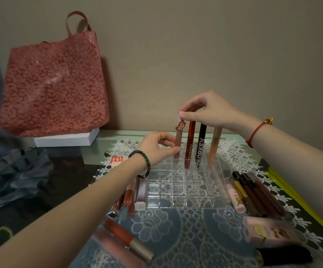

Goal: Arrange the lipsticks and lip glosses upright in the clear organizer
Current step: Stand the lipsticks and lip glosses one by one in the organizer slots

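A clear gridded organizer [184,190] sits on a lace mat. In its back row stand a pink gloss with a cartoon charm [178,140], a red tube [189,146], a black tube [200,147] and a peach gloss [214,146]. My right hand [207,111] pinches the top of the pink gloss. My left hand [156,146] holds its lower part at the organizer's back left corner. Loose glosses lie left of the organizer [129,196], at the front left [125,236] and to the right [257,196].
A red floral bag [54,82] leans on the wall at the back left, on a white box [65,139]. A pink box [269,231] and a black item [286,255] lie front right. Crumpled plastic [21,171] is on the left, a yellow strip [292,190] on the right.
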Motion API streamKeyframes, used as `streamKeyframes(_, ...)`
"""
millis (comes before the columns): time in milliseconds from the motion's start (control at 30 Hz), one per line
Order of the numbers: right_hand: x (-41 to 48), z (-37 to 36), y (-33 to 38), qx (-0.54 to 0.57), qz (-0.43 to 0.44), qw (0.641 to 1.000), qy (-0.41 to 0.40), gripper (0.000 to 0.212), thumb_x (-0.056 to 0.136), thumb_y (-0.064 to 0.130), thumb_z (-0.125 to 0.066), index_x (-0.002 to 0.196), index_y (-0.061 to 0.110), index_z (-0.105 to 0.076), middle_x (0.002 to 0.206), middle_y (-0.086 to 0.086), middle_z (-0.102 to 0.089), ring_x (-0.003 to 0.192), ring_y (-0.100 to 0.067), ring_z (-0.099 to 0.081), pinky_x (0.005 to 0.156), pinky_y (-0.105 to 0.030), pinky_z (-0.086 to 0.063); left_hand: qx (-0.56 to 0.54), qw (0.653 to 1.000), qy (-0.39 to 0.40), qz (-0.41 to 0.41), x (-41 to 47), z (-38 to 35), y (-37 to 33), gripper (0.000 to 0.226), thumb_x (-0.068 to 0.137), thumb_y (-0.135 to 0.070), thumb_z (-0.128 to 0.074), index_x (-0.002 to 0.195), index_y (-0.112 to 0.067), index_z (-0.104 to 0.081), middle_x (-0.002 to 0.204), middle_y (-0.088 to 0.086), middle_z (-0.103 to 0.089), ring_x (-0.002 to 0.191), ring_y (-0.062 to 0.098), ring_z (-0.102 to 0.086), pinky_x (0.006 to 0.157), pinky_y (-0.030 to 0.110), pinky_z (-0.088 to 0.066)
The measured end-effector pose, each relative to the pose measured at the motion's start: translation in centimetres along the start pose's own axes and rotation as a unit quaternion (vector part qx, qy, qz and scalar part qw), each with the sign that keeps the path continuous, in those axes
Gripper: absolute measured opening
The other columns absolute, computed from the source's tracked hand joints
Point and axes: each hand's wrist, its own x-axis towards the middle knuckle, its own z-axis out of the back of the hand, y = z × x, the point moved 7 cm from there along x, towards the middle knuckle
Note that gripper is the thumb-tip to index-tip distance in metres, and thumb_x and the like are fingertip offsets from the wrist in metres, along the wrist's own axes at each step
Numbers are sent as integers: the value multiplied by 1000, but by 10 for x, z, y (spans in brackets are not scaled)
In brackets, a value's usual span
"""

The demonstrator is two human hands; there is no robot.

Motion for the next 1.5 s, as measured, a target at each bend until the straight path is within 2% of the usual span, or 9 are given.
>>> streamKeyframes(100,0,0,0,-30,-1,999,14,8,78,24,-68,83,17,-71,83,1,-69,78,-7,-60,69,-10,-45,14,1000,3,-3,-1,-1,1,18,70,-30,-75,71,-36,-58,67,-20,-61,66,-17,-54,71,9,-38)
streamKeyframes(267,0,-5,1,-58,3,998,31,7,78,24,-68,81,19,-72,89,-2,-71,82,-9,-59,69,-14,-45,16,1000,7,-5,-2,-2,1,18,70,-31,-74,74,-35,-58,69,-20,-61,72,-12,-54,72,8,-38)
streamKeyframes(467,1,-5,1,-63,1,997,46,8,77,26,-68,82,21,-72,88,3,-70,76,-3,-57,63,-8,-43,14,1000,6,-4,-2,-2,3,19,70,-32,-74,79,-33,-58,71,-20,-61,79,-8,-56,77,18,-41)
streamKeyframes(600,1,-7,2,-64,3,997,53,9,77,27,-68,83,21,-72,87,5,-69,77,-1,-57,70,-13,-44,7,1000,7,-8,-3,-2,1,21,71,-30,-74,75,-36,-54,71,-20,-60,77,-10,-55,75,11,-39)
streamKeyframes(700,1,-7,3,-69,6,996,58,7,77,26,-68,81,22,-71,85,6,-68,75,0,-56,71,-14,-44,4,1000,6,-10,-4,-2,0,24,71,-28,-74,74,-38,-52,70,-20,-60,76,-11,-55,78,15,-41)
streamKeyframes(967,-2,-5,7,-86,13,994,65,14,78,29,-68,88,20,-71,89,6,-68,77,2,-56,74,-15,-44,-4,1000,12,-14,-6,2,-2,25,72,-25,-74,77,-37,-53,73,-22,-61,79,-7,-56,75,7,-38)
streamKeyframes(1167,-4,0,8,-92,13,994,57,23,77,32,-68,95,18,-70,94,3,-68,80,2,-56,74,-12,-44,-2,1000,10,-13,-9,8,1,24,72,-27,-73,91,-32,-58,82,-16,-64,90,5,-61,79,13,-43)
streamKeyframes(1333,-11,9,14,-103,19,994,38,22,79,27,-67,99,17,-67,95,1,-67,76,4,-54,62,-1,-40,0,1000,1,-11,-14,17,3,28,73,-28,-73,97,-30,-59,87,-17,-63,95,6,-60,87,21,-45)
streamKeyframes(1500,-21,19,20,-105,27,994,16,27,80,27,-65,106,20,-63,100,1,-64,89,-8,-55,66,-7,-39,4,1000,-15,-22,-23,38,-1,28,73,-26,-73,97,-29,-59,94,-9,-65,99,11,-59,91,27,-47)
